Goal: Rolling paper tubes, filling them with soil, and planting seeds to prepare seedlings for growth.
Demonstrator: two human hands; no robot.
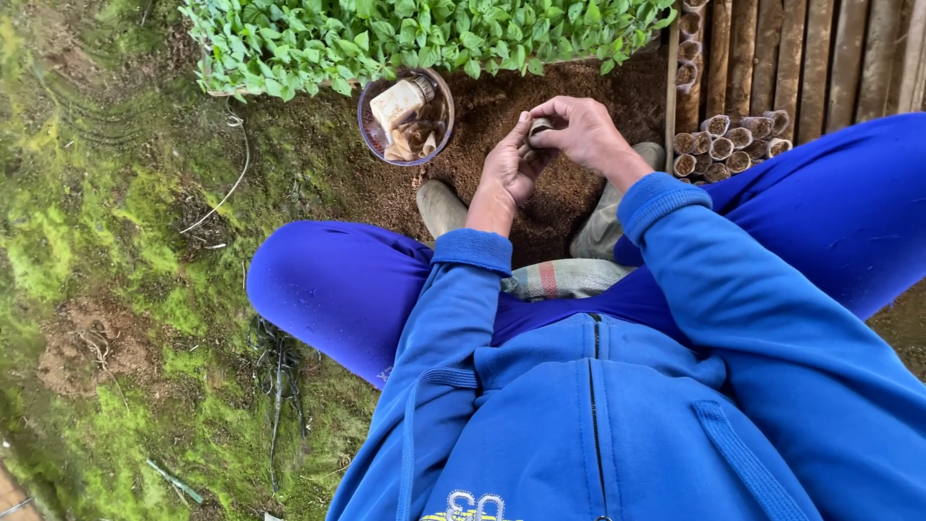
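My left hand point(508, 169) and my right hand point(582, 130) meet above a patch of brown soil point(502, 106), both closed around a small soil-filled seedling pot point(537, 126). The pot is mostly hidden by my fingers. I sit crouched in a blue hooded jacket and blue trousers, knees spread to either side. A round clear bowl point(371, 135) holding a pale bottle and scraps lies on the soil just left of my left hand.
A dense bed of green seedlings point(424, 34) runs along the top. Several small filled pots point(728, 143) cluster at the right beside wooden slats point(820, 58). Mossy ground point(106, 270) spreads to the left. My shoes point(442, 206) rest on the soil.
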